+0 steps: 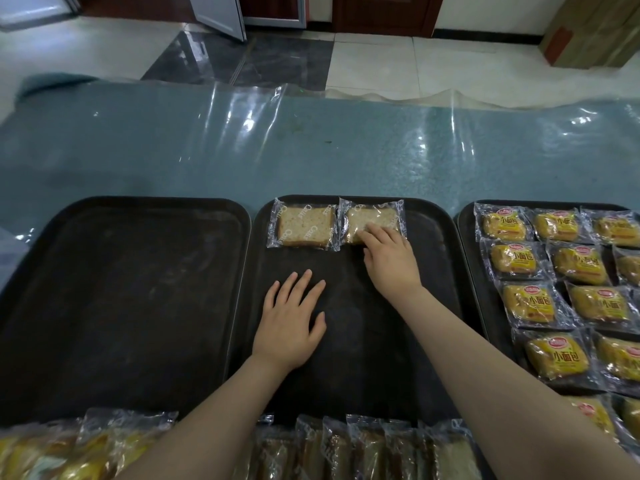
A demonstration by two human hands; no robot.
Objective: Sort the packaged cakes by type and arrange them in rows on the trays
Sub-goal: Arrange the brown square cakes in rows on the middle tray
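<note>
Right hand [388, 258]: fingers lying nearly flat, pressing second cake packet [372, 221], long axis left-right, beside first packet [303, 225]
Left hand [294, 317]: resting spread flat on middle tray [433, 271], holding nothing

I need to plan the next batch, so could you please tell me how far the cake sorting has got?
Done: the right black tray holds rows of yellow-wrapped cakes. In hand: the right hand places a second clear-wrapped sliced cake on the middle black tray. Left: unsorted packets at the near edge.
</note>
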